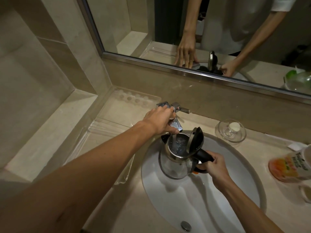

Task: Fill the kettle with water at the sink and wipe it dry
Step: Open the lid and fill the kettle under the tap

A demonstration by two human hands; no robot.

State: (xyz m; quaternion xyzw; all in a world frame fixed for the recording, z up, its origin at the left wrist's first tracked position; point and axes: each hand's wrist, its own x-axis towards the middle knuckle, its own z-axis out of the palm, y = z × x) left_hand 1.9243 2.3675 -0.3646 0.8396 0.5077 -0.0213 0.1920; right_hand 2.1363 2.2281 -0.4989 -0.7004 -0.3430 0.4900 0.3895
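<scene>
A steel kettle (175, 163) with a black handle and its black lid (196, 142) flipped up hangs over the white sink (235, 190). My right hand (217, 163) grips the kettle's handle. Water runs from the chrome faucet (176, 106) spout into the kettle's open mouth. My left hand (159, 121) rests on top of the faucet, fingers laid over its lever and thumb down beside the spout. Water shows inside the kettle.
A clear plastic tray (107, 125) lies on the counter to the left of the sink. A glass dish (231, 132) holding a small white object stands at the right, with a printed orange packet (286, 167) beyond. The mirror (218, 31) runs along the back wall.
</scene>
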